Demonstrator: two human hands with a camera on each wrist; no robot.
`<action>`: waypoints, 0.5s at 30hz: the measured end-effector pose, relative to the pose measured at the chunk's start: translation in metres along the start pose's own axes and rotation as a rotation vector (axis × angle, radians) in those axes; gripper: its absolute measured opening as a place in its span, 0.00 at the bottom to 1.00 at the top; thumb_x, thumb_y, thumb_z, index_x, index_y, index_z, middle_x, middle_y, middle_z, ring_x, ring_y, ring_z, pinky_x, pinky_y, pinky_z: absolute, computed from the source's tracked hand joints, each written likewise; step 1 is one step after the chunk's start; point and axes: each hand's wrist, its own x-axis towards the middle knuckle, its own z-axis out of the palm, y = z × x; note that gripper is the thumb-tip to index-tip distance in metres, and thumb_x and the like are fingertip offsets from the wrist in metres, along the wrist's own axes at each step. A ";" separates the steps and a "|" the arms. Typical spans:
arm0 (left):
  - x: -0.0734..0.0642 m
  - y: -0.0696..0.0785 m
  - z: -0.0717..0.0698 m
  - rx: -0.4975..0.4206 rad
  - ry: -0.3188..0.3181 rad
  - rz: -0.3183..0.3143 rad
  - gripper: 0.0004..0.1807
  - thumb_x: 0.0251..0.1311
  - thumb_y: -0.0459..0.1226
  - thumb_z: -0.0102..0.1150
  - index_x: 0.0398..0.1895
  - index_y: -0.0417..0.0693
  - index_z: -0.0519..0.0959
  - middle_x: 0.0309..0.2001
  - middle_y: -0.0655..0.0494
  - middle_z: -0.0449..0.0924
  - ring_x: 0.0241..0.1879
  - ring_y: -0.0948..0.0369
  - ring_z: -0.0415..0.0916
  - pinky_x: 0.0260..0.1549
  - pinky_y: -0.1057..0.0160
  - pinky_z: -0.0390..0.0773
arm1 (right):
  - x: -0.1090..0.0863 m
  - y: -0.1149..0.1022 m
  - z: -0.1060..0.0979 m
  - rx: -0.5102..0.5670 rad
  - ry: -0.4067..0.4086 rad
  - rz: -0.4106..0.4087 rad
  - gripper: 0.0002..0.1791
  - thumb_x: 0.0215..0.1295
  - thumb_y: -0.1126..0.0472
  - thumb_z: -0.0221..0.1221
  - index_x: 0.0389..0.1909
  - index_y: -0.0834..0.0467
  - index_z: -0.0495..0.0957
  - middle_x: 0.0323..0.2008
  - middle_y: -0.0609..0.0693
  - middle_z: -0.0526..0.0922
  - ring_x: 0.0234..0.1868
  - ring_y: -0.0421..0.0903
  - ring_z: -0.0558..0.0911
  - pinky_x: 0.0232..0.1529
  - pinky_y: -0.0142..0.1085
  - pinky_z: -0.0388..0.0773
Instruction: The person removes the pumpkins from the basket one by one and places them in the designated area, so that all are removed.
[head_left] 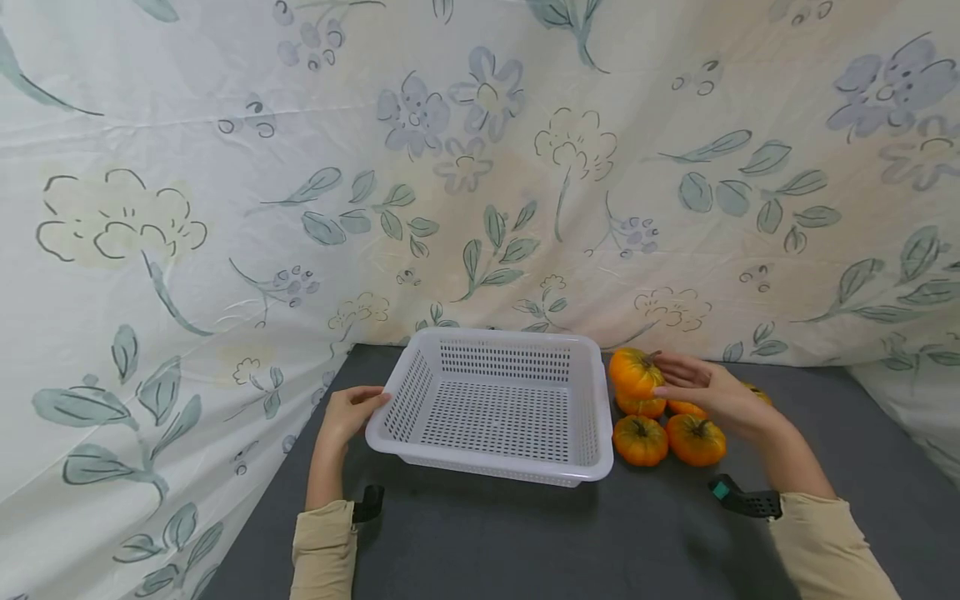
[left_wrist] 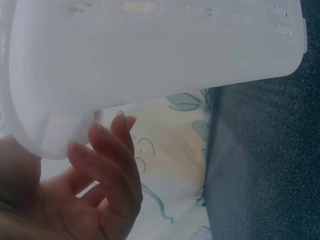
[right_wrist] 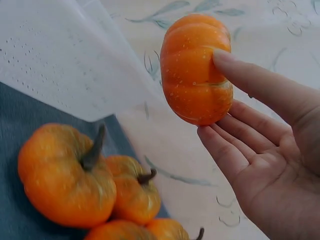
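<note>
A white perforated plastic basket (head_left: 495, 471) lies at the middle of the dark table, with no objects inside. My left hand (head_left: 356, 412) grips its left rim; in the left wrist view the curled fingers (left_wrist: 112, 160) are below the basket's edge and the thumb is mostly hidden. Just beyond the basket's right side, my right hand (head_left: 712, 392) holds a small orange pumpkin (head_left: 633, 372) raised above the others. The right wrist view shows the thumb pressed on this pumpkin (right_wrist: 196, 75) and the fingers supporting its other side.
Several more orange pumpkins (head_left: 696, 439) cluster on the table right of the basket, under and near my right hand; one is partly hidden behind the wrist. A floral cloth (head_left: 487, 208) hangs behind the dark table (head_left: 480, 533) and along its left side.
</note>
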 end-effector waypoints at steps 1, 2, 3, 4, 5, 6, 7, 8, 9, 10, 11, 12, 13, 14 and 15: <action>0.000 0.000 0.000 0.000 -0.001 -0.001 0.24 0.64 0.42 0.60 0.58 0.36 0.77 0.50 0.36 0.81 0.32 0.63 0.80 0.30 0.64 0.79 | -0.002 0.002 -0.002 -0.007 0.009 0.006 0.44 0.68 0.48 0.59 0.77 0.57 0.48 0.77 0.59 0.52 0.75 0.62 0.54 0.65 0.45 0.70; 0.000 0.000 0.000 -0.001 -0.003 -0.002 0.24 0.64 0.42 0.60 0.58 0.36 0.76 0.51 0.36 0.81 0.32 0.63 0.80 0.30 0.64 0.79 | -0.004 0.004 -0.004 -0.014 0.014 0.007 0.44 0.68 0.48 0.58 0.77 0.57 0.48 0.77 0.60 0.52 0.75 0.63 0.54 0.64 0.45 0.71; 0.000 0.000 0.000 -0.001 -0.005 -0.003 0.24 0.64 0.42 0.60 0.58 0.36 0.76 0.51 0.36 0.81 0.32 0.63 0.80 0.30 0.64 0.79 | -0.005 0.006 -0.006 -0.023 0.023 0.015 0.44 0.68 0.48 0.58 0.77 0.57 0.48 0.77 0.59 0.52 0.75 0.62 0.54 0.64 0.44 0.71; 0.000 0.000 0.000 -0.001 -0.006 -0.003 0.24 0.64 0.42 0.60 0.58 0.36 0.76 0.51 0.36 0.81 0.32 0.63 0.80 0.30 0.64 0.79 | -0.007 0.009 -0.008 -0.033 0.031 0.022 0.44 0.68 0.47 0.59 0.77 0.56 0.48 0.77 0.59 0.52 0.75 0.62 0.55 0.64 0.43 0.72; 0.000 0.000 0.000 -0.002 -0.006 -0.003 0.24 0.64 0.42 0.60 0.58 0.36 0.76 0.51 0.36 0.81 0.32 0.63 0.80 0.30 0.64 0.80 | -0.008 0.011 -0.010 -0.042 0.037 0.031 0.44 0.67 0.46 0.59 0.77 0.56 0.48 0.77 0.59 0.52 0.75 0.62 0.55 0.64 0.44 0.72; -0.001 0.000 -0.001 -0.003 -0.006 -0.003 0.24 0.64 0.42 0.60 0.58 0.36 0.76 0.51 0.36 0.81 0.32 0.63 0.80 0.31 0.63 0.80 | -0.010 0.013 -0.012 -0.052 0.043 0.038 0.44 0.67 0.46 0.58 0.77 0.55 0.48 0.77 0.59 0.52 0.75 0.63 0.55 0.64 0.44 0.72; -0.001 0.000 -0.001 -0.003 -0.006 -0.003 0.24 0.64 0.42 0.60 0.58 0.36 0.76 0.51 0.36 0.81 0.32 0.63 0.80 0.31 0.63 0.80 | -0.012 0.015 -0.014 -0.061 0.048 0.045 0.45 0.67 0.45 0.58 0.77 0.54 0.48 0.77 0.59 0.52 0.75 0.62 0.55 0.64 0.43 0.72; -0.001 0.000 -0.001 -0.004 -0.006 -0.003 0.24 0.64 0.42 0.60 0.58 0.36 0.76 0.51 0.36 0.81 0.32 0.63 0.80 0.32 0.62 0.80 | -0.014 0.017 -0.016 -0.064 0.051 0.049 0.44 0.67 0.45 0.58 0.77 0.54 0.48 0.77 0.60 0.52 0.75 0.63 0.54 0.64 0.44 0.71; -0.001 0.000 -0.001 -0.004 -0.006 -0.004 0.24 0.64 0.42 0.60 0.58 0.37 0.76 0.51 0.36 0.81 0.32 0.63 0.80 0.32 0.62 0.80 | -0.016 0.018 -0.018 -0.071 0.055 0.055 0.44 0.67 0.44 0.58 0.77 0.53 0.49 0.77 0.59 0.52 0.75 0.62 0.54 0.63 0.42 0.72; -0.001 0.000 -0.001 -0.006 -0.006 -0.005 0.24 0.64 0.42 0.60 0.58 0.37 0.76 0.51 0.36 0.81 0.32 0.63 0.80 0.32 0.62 0.80 | -0.018 0.020 -0.020 -0.081 0.059 0.058 0.44 0.68 0.44 0.57 0.77 0.53 0.48 0.77 0.60 0.52 0.75 0.63 0.54 0.62 0.40 0.73; -0.001 0.000 -0.001 -0.007 -0.006 -0.006 0.24 0.64 0.43 0.60 0.58 0.37 0.77 0.51 0.36 0.81 0.32 0.63 0.80 0.33 0.61 0.80 | -0.020 0.022 -0.022 -0.091 0.063 0.062 0.43 0.68 0.44 0.57 0.77 0.53 0.48 0.77 0.61 0.51 0.75 0.63 0.54 0.62 0.40 0.73; -0.001 0.000 -0.001 -0.007 -0.007 -0.006 0.24 0.64 0.43 0.60 0.58 0.37 0.76 0.51 0.37 0.81 0.32 0.63 0.80 0.33 0.61 0.80 | -0.023 0.023 -0.024 -0.102 0.067 0.065 0.43 0.68 0.44 0.56 0.77 0.53 0.48 0.77 0.61 0.51 0.75 0.63 0.54 0.62 0.39 0.73; 0.000 0.000 -0.001 -0.008 -0.008 -0.007 0.24 0.64 0.43 0.60 0.58 0.37 0.76 0.51 0.37 0.81 0.32 0.64 0.80 0.33 0.61 0.80 | -0.025 0.025 -0.026 -0.107 0.070 0.070 0.43 0.69 0.44 0.56 0.77 0.53 0.48 0.77 0.61 0.51 0.75 0.63 0.54 0.62 0.41 0.73; 0.000 0.000 -0.001 -0.008 -0.010 -0.008 0.24 0.64 0.43 0.60 0.59 0.37 0.76 0.52 0.37 0.81 0.33 0.64 0.80 0.33 0.61 0.80 | -0.027 0.026 -0.027 -0.108 0.073 0.078 0.44 0.69 0.43 0.55 0.78 0.53 0.47 0.77 0.62 0.50 0.75 0.63 0.54 0.63 0.43 0.71; 0.000 -0.001 -0.002 -0.008 -0.009 -0.009 0.24 0.64 0.43 0.60 0.58 0.37 0.76 0.52 0.37 0.81 0.33 0.64 0.80 0.33 0.61 0.80 | -0.030 0.028 -0.029 -0.105 0.075 0.084 0.44 0.69 0.43 0.55 0.78 0.54 0.46 0.77 0.62 0.49 0.75 0.63 0.53 0.65 0.47 0.69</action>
